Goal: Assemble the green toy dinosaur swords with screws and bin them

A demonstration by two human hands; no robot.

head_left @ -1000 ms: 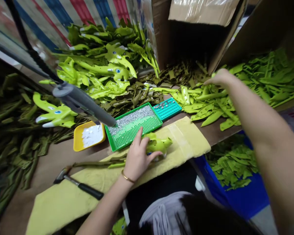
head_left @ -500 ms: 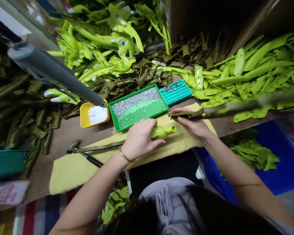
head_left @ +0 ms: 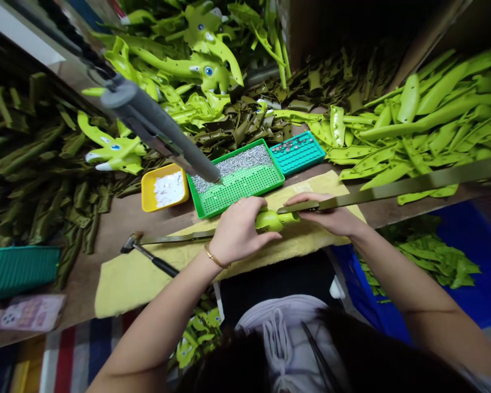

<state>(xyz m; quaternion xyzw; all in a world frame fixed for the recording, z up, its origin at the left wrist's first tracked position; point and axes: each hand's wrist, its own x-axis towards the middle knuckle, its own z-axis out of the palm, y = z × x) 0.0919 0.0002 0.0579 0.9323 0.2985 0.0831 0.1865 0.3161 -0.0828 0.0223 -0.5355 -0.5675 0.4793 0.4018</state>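
My left hand (head_left: 241,229) is closed over a lime-green hollow plastic part (head_left: 274,219) on a yellow cloth (head_left: 126,289). A long thin olive strip (head_left: 180,238) runs out leftward from under this hand. In my right hand (head_left: 329,217) is a long olive plastic strip (head_left: 409,186), reaching far to the right. Its near end lies over or against the open end of the green part; whether it sits inside I cannot tell. A hammer (head_left: 157,262) lies left of my left hand, its head by the olive strip's tip.
A grey power screwdriver (head_left: 163,128) hangs tilted over a green tray of screws (head_left: 239,199). Beside that stand a yellow tub of white pieces (head_left: 147,199) and a teal tray (head_left: 300,164). Lime parts (head_left: 433,120) and olive parts (head_left: 253,123) are heaped behind. A blue bin (head_left: 445,240) sits right.
The right hand's olive strip has come down and left, its end now at the green part. The hanging screwdriver has swung rightward from the yellow tub to over the screw tray. My left hand keeps its grip.
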